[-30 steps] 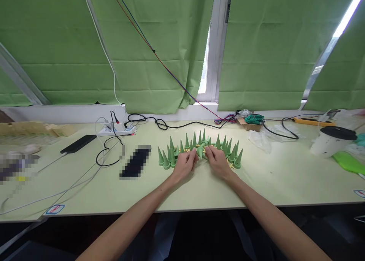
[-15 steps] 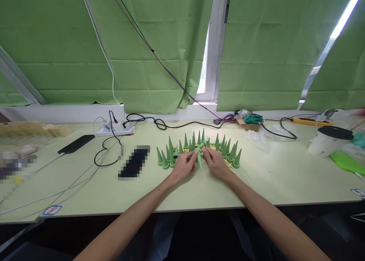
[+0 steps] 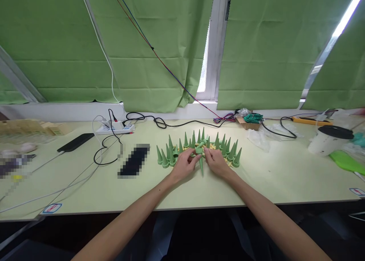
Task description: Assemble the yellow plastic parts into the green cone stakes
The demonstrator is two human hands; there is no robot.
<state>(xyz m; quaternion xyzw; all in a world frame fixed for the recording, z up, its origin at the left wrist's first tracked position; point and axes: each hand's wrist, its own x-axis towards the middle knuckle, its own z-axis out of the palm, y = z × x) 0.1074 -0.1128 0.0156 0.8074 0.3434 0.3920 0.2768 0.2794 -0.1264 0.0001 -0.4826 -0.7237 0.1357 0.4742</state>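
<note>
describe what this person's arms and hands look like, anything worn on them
Both are bare: the left hand and right hand have no gloves, and no ring shows, though some fingers are partly hidden. No sleeve, watch or bracelet shows on the left forearm or right forearm. A small spot marks the left forearm near the wrist.

Upright green plastic cones [image 3: 217, 143] are arranged centrally on the pale table [image 3: 273, 177]. At left, a flat black rectangular device [image 3: 75, 142] is laid left of a white plastic power strip [image 3: 115, 130]. Right of the cones, a brown cardboard box [image 3: 248, 125] is placed near the far edge, a white black-lidded cup [image 3: 321, 145] farther right.
</note>
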